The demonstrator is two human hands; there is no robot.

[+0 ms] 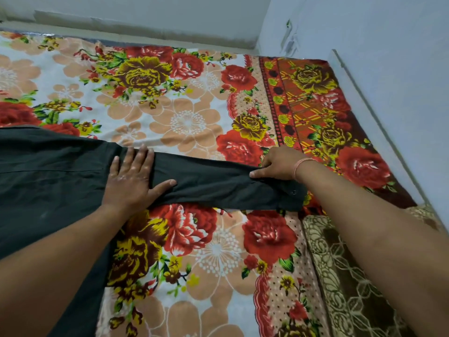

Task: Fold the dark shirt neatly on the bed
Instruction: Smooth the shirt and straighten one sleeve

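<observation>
A floral bedspread point(218, 251) of red and yellow roses and peach blossoms on white covers the bed point(189, 117). The dark shirt point(48, 171) lies flat on it, one sleeve point(213, 181) stretched straight out sideways. Just past the shirt's cuff point(289, 195), a brown-and-beige patterned blanket point(340, 276) lies along the bed's edge.

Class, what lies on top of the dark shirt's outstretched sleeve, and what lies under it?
The left hand presses flat on the dark fabric sleeve; the right hand pinches it near the cuff. Beneath lies the floral bedsheet, its print hidden there.
</observation>
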